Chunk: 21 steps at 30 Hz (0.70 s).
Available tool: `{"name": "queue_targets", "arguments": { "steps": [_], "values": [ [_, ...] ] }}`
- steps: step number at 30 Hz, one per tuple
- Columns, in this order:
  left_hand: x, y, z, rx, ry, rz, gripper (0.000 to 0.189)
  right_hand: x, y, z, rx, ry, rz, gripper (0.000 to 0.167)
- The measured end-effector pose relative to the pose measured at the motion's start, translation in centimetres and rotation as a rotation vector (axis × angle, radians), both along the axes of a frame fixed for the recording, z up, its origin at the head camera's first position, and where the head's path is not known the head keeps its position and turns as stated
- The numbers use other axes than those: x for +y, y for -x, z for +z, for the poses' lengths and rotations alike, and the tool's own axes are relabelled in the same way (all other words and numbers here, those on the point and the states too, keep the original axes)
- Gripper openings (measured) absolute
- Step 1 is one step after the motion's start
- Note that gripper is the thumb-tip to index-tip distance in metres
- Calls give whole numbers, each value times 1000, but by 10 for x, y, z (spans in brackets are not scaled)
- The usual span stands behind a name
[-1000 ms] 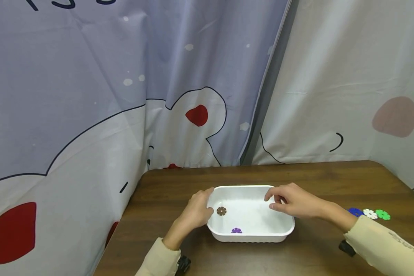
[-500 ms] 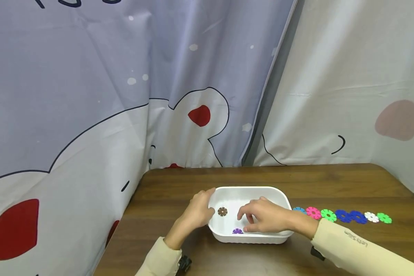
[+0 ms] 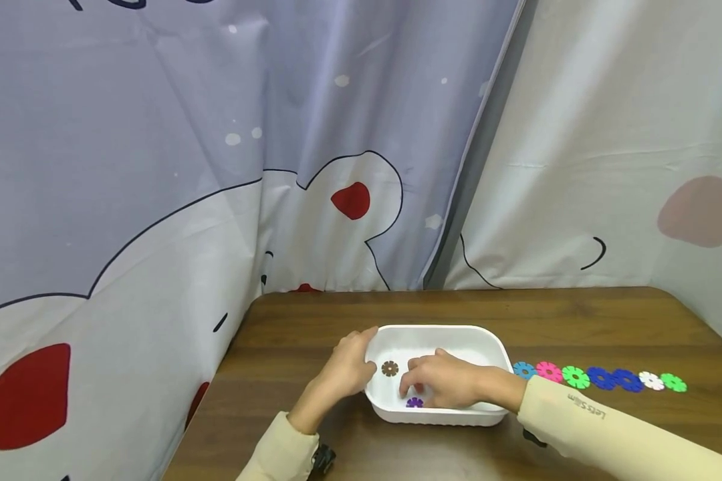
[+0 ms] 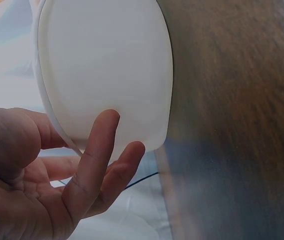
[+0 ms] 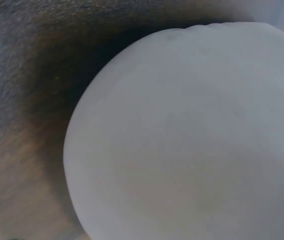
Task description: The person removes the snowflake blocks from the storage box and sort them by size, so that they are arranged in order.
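Observation:
A white plastic tray (image 3: 439, 416) stands on the wooden table. My left hand (image 3: 344, 366) grips its left rim; in the left wrist view, fingers (image 4: 99, 135) lie along the outer wall. Inside the tray, my right hand (image 3: 442, 381) reaches down with bent fingers to either side of a purple flower-shaped plastic disc (image 3: 414, 402) near the front wall. A brown flower-shaped disc (image 3: 390, 369) lies farther left on the tray floor. In the right wrist view the tray's outer wall (image 5: 181, 135) hides the right fingers.
Right of the tray, several flower-shaped discs form a row: light blue (image 3: 524, 371), pink (image 3: 549, 371), green (image 3: 575, 377), two dark blue (image 3: 602, 378), white (image 3: 652, 381) and another green one (image 3: 674, 382). Printed curtains (image 3: 337, 133) hang behind the table (image 3: 313, 314).
My right hand has moved left and down from the tray's right side to the purple disc. The row of discs has come into fuller view. My left hand stays on the rim.

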<state>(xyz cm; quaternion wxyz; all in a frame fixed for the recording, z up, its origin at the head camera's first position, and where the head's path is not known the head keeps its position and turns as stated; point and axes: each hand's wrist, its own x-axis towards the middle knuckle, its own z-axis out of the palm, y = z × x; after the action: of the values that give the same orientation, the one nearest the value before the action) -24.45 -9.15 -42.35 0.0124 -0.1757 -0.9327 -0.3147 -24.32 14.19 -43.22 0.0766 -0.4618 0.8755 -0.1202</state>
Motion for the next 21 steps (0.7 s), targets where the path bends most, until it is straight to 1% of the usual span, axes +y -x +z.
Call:
{"name": "queue_targets", "arguments": {
  "steps": [5,8,13,16,19,21],
  "values": [
    [1,1,0,11,4,0,65,-3,0,-3,8,-1,-11,25],
    [1,1,0,17,7,3,65,-3,1,-3,3,11,-25,28],
    [0,0,0,9,4,8,65,1,2,-1,-46,64,-20,32],
    [0,-1,-1,-3,2,12,65,7,3,5,-91,117,-26,30],
    [1,-1,-1,-12,-1,16,65,17,5,13,-137,184,-61,27],
    [1,-1,0,-17,-5,16,65,25,6,19,-151,220,-88,25]
  ]
}}
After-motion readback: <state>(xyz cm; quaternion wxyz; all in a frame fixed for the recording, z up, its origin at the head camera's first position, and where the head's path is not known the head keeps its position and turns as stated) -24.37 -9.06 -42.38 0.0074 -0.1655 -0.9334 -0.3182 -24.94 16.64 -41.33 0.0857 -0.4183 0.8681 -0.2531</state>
